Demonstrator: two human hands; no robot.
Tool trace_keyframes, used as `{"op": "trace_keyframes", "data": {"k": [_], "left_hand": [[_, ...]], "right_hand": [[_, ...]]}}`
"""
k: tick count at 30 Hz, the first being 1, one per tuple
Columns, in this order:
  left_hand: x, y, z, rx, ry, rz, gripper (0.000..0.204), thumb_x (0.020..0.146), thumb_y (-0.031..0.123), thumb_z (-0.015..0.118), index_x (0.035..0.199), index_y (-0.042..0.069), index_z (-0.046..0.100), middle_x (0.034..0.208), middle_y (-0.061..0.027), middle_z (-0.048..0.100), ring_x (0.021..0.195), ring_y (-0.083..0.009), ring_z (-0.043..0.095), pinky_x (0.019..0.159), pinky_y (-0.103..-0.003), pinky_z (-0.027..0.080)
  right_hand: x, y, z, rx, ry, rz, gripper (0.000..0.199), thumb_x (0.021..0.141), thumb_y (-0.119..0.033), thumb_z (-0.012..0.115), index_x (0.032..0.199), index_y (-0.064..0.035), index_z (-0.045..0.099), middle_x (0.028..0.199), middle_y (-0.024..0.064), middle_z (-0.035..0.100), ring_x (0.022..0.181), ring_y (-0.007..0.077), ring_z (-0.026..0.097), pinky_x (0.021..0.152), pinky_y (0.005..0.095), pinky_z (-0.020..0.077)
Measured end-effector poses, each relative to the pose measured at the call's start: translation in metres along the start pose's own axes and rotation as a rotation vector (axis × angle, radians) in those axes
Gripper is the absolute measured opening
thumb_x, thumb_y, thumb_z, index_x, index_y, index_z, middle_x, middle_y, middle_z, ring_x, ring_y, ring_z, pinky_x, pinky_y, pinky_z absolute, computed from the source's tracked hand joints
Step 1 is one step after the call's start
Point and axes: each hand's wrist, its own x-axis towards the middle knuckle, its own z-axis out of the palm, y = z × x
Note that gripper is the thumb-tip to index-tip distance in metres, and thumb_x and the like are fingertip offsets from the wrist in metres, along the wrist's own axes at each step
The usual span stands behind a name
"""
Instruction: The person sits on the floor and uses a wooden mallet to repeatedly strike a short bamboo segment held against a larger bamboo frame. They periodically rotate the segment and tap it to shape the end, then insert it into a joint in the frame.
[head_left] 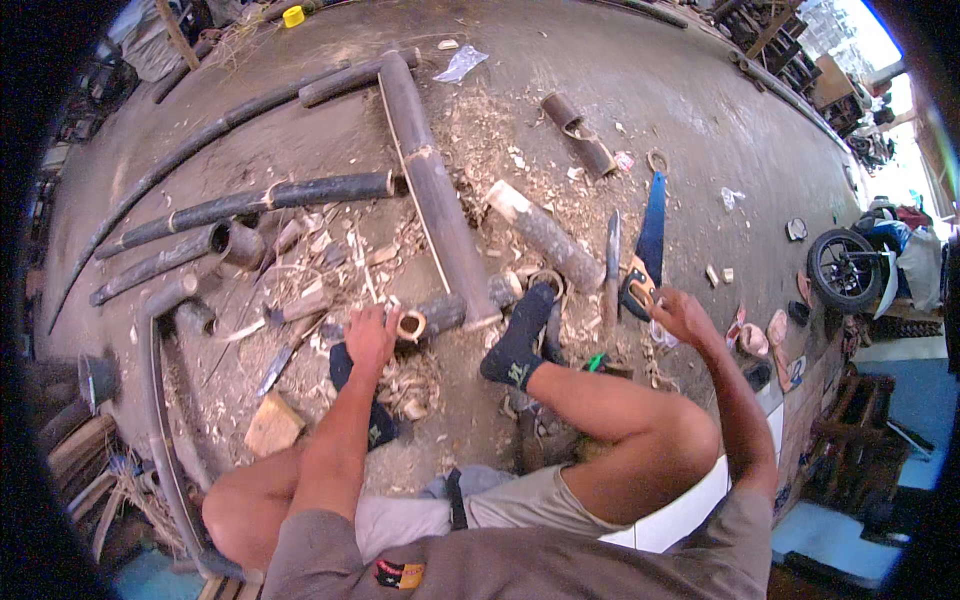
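My left hand (371,338) is lowered beside the pale cut end of a short bamboo tube (440,312), fingers stretched forward and a little apart; I cannot tell whether they touch it. On the right, the curled fingers of my right hand (682,316) are at the orange and black handle of a handsaw (650,235). Its blue blade points away from me over the ground. A long-bladed knife (612,250) lies just left of the saw. Between my hands, a thick dark bamboo pole (430,180) crosses the short tube, near my socked foot (522,338).
Wood shavings cover the ground. A partly peeled bamboo length (550,238) and a notched tube (580,135) lie ahead. Long poles (260,197) stretch left, near another knife (275,368) and a wood block (274,424). A wheel (845,268) and sandals (778,335) are on the right.
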Motion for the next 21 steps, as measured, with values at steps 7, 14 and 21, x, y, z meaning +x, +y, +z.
{"op": "trace_keyframes", "data": {"k": [7, 14, 21], "left_hand": [[-0.001, 0.016, 0.004, -0.064, 0.205, -0.023, 0.031, 0.095, 0.039, 0.061, 0.106, 0.012, 0.073, 0.096, -0.0076, 0.071, 0.098, -0.0292, 0.063, 0.089, -0.046, 0.045], [0.012, 0.026, 0.007, -0.071, 0.202, 0.049, 0.029, 0.092, 0.036, 0.062, 0.101, 0.01, 0.071, 0.092, -0.009, 0.068, 0.093, -0.0302, 0.062, 0.086, -0.046, 0.046], [-0.003, 0.011, -0.002, -0.022, 0.265, 0.029, 0.026, 0.094, 0.033, 0.061, 0.105, 0.012, 0.073, 0.091, -0.0046, 0.069, 0.092, -0.0254, 0.063, 0.085, -0.043, 0.046]], "right_hand": [[0.299, 0.023, 0.019, -0.475, 0.26, -0.09, 0.063, 0.087, -0.042, 0.073, 0.134, -0.0036, 0.057, 0.106, 0.0261, 0.07, 0.101, 0.0438, 0.068, 0.086, 0.0526, 0.0541], [0.429, 0.096, 0.047, -0.438, 0.734, 0.048, 0.081, 0.075, -0.047, 0.086, 0.126, 0.0071, 0.053, 0.122, 0.029, 0.061, 0.115, 0.0452, 0.058, 0.099, 0.0507, 0.0475], [0.39, 0.005, 0.071, -0.07, 0.281, 0.192, 0.079, 0.076, -0.061, 0.077, 0.113, 0.0083, 0.066, 0.11, 0.0267, 0.071, 0.1, 0.0434, 0.069, 0.085, 0.0493, 0.0551]]}}
